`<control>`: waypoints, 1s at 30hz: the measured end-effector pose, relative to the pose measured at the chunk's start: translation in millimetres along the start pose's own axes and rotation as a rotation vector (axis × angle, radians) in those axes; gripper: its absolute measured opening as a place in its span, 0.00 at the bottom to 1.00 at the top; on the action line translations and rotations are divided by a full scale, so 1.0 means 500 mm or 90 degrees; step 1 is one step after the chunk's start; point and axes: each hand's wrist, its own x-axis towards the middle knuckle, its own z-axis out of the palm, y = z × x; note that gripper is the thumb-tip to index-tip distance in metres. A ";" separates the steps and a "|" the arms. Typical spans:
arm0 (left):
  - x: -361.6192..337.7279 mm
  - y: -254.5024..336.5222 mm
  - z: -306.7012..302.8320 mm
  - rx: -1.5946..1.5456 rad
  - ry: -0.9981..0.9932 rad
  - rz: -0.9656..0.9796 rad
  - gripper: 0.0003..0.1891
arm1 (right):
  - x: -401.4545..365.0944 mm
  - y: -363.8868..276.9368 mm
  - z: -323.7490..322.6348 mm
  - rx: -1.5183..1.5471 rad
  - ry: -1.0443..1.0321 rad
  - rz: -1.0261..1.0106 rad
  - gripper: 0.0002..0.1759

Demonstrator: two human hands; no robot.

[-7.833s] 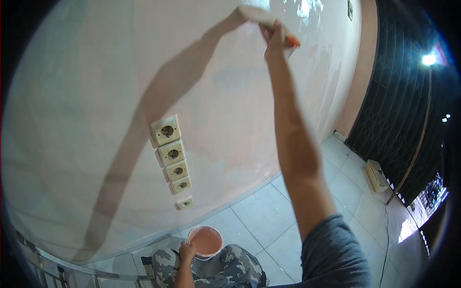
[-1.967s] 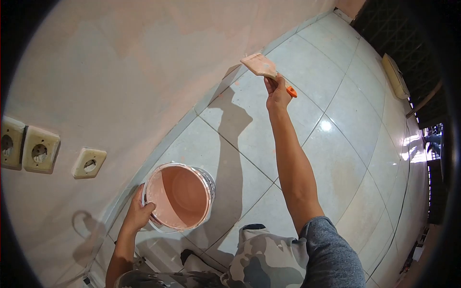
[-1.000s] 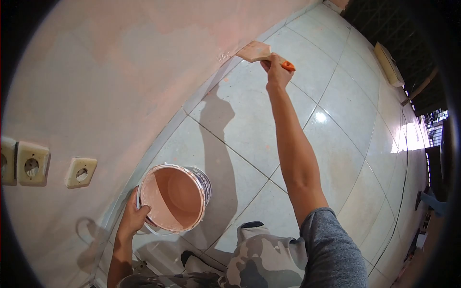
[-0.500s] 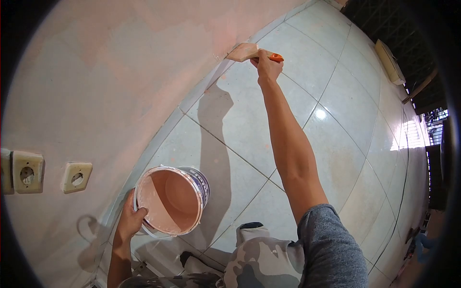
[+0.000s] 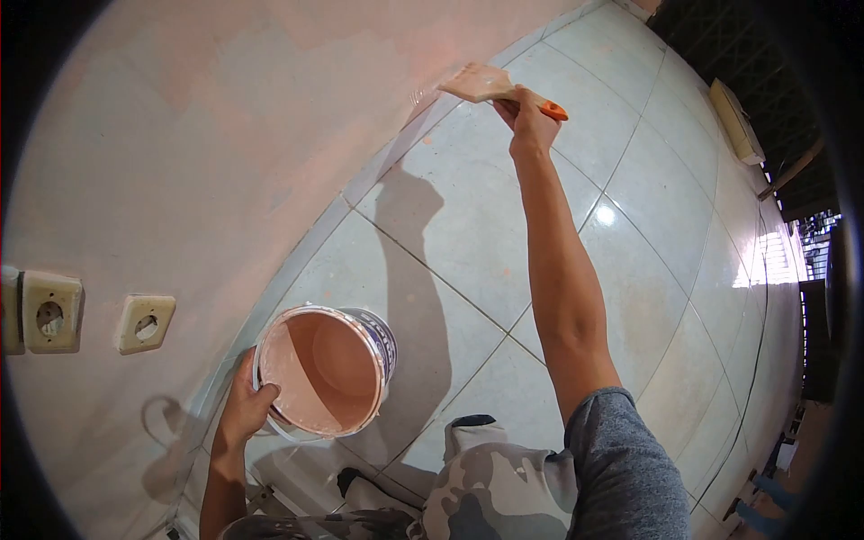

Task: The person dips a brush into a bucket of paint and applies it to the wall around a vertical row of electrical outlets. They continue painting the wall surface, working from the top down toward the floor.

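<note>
My right hand grips the handle of a wide paintbrush, whose orange handle end sticks out beyond my fingers. The bristles are coated in pale pink paint, and their tip meets the low part of the wall just above the skirting. In my left hand is the rim of a paint bucket, tilted so that its inside faces me. Pink paint lies in the bucket and coats its inner wall. The thumb rests over the rim; the other fingers are partly hidden behind it.
Two yellowed wall sockets sit on the left, with the edge of another beside them. Glossy tiles cover the floor, with small pink drips. A long pale box-like object lies at the far right. A thin cable runs along the right side.
My right hand and the paintbrush have moved a little to the right and farther up along the wall's foot. The bucket in my left hand has hardly shifted.
</note>
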 end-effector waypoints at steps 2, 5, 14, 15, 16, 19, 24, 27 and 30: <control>-0.005 0.020 0.008 -0.028 -0.006 -0.051 0.35 | 0.007 0.006 -0.018 -0.033 0.039 -0.003 0.15; 0.000 0.018 0.006 0.009 0.006 -0.049 0.34 | 0.020 0.030 -0.037 -0.067 0.055 -0.005 0.17; -0.001 0.022 0.002 0.013 -0.012 -0.076 0.37 | 0.044 0.049 -0.013 -0.098 0.062 0.004 0.19; -0.001 0.023 0.003 0.011 -0.011 -0.071 0.37 | 0.047 0.051 -0.010 -0.098 0.062 0.005 0.19; -0.001 0.023 0.003 0.008 -0.010 -0.066 0.37 | 0.050 0.053 -0.007 -0.110 0.057 0.007 0.19; 0.002 0.011 0.005 0.017 0.013 -0.022 0.33 | 0.060 0.063 0.000 -0.109 0.048 0.002 0.21; 0.003 0.003 0.001 0.011 0.018 -0.024 0.34 | 0.038 0.042 0.050 -0.113 0.047 -0.013 0.20; 0.003 0.011 0.006 0.000 0.022 -0.040 0.33 | 0.036 0.008 0.073 -0.115 0.000 -0.041 0.20; 0.000 0.016 0.009 -0.009 0.024 -0.046 0.33 | 0.052 -0.043 0.059 0.017 -0.103 -0.082 0.17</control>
